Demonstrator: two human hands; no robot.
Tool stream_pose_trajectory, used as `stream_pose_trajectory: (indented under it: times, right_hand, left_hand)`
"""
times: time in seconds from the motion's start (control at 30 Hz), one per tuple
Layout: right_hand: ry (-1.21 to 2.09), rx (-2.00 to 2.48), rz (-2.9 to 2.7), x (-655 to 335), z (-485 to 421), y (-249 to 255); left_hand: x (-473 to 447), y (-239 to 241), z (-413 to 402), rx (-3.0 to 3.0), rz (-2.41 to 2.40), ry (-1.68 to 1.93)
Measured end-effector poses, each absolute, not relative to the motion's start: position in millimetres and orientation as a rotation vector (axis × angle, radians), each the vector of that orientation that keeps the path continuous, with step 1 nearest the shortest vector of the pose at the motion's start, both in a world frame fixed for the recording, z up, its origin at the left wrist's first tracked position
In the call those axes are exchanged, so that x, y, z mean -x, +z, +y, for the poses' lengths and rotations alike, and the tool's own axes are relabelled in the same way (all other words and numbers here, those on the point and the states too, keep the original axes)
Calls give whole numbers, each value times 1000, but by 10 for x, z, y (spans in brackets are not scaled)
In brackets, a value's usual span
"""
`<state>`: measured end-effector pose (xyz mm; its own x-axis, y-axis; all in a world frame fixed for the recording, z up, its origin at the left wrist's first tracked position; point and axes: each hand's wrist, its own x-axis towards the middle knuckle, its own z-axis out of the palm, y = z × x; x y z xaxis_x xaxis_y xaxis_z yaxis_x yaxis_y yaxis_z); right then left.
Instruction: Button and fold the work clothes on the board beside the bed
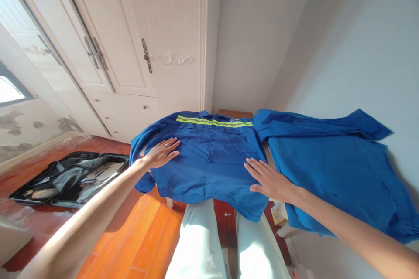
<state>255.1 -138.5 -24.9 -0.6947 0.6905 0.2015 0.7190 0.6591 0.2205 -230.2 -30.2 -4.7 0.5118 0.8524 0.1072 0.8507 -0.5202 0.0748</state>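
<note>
A blue long-sleeved work shirt (209, 170) lies spread out in front of me, button front up, with a yellow-green reflective band across its chest. My left hand (162, 152), a ring on one finger, rests flat on the shirt's left part below a chest pocket. Flat on the lower right side lies my right hand (266, 178), fingers stretched. One sleeve hangs down at the left; the other reaches right, over another blue cloth (334, 178). What supports the shirt is mostly hidden beneath it.
At the left, an open black suitcase (68, 178) with clothes lies on the reddish wooden floor (131, 226). White wardrobe doors (176, 13) stand behind the shirt. A pale wall (353, 61) rises at the right. A small yellow-and-white box (278, 213) is below the right side.
</note>
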Motion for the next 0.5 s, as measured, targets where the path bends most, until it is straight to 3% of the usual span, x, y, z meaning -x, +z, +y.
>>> stream_pose_trajectory:
  times: [0.17,0.33,0.5]
  right_hand:
    - [-413,1324,-2659,-2103,-1463,-83]
    - [-329,1200,-2642,-1262,-1235,27]
    - [-258,1208,-2668,-1581,-1051,-237]
  left_hand:
    - [2227,-57,-443,-2721,1677,483]
    - [2030,-90,-489,-2622,1712,375]
    - [2327,-21,-476,-2490,1689,409]
